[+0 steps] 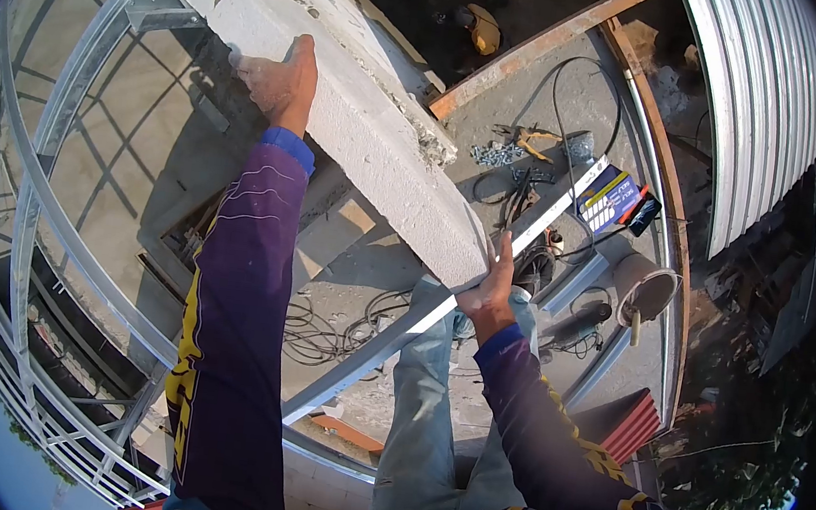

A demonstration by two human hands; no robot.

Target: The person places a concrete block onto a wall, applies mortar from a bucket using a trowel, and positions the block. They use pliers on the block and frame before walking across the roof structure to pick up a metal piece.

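Observation:
A long white concrete block [381, 141] slants across the upper middle, over rougher pale masonry. My left hand [284, 82] is at its left long side, thumb up and fingers bent against the surface. At the block's near end is my right hand [493, 283], its thumb pointing up and its fingers curled round the lower corner. A shiny metal bar [365, 366] passes diagonally below this corner and behind the right hand.
Galvanised framing [109, 50] curves along the left. Pliers [538, 144], scattered screws and a blue box [611, 200] lie on the concrete floor near a bucket [644, 287]. Black cables [344, 328] coil by my legs. Corrugated sheets [762, 104] stand upper right; a person [482, 30] is below.

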